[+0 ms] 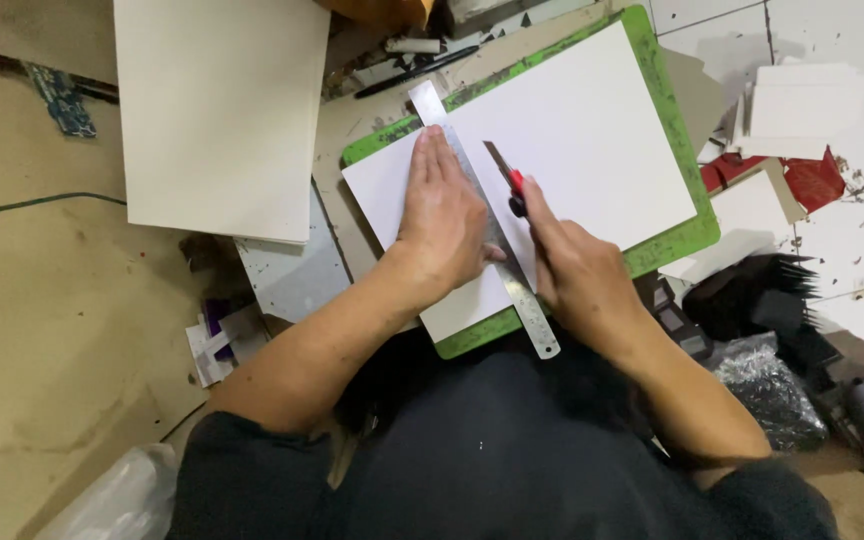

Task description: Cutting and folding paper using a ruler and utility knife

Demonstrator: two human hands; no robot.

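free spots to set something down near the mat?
Bare tan floor left of the cream board, and white tiles at the right edge. Crowded: green mat under the white sheet, ruler, both hands; scraps beside it.

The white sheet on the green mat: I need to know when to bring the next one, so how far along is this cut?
Done: the white sheet lies on the green cutting mat, with the steel ruler laid across it. In hand: the left hand presses the ruler flat while the right hand holds the red utility knife against its edge. Left: no separated strip shows, so the cut looks unfinished.
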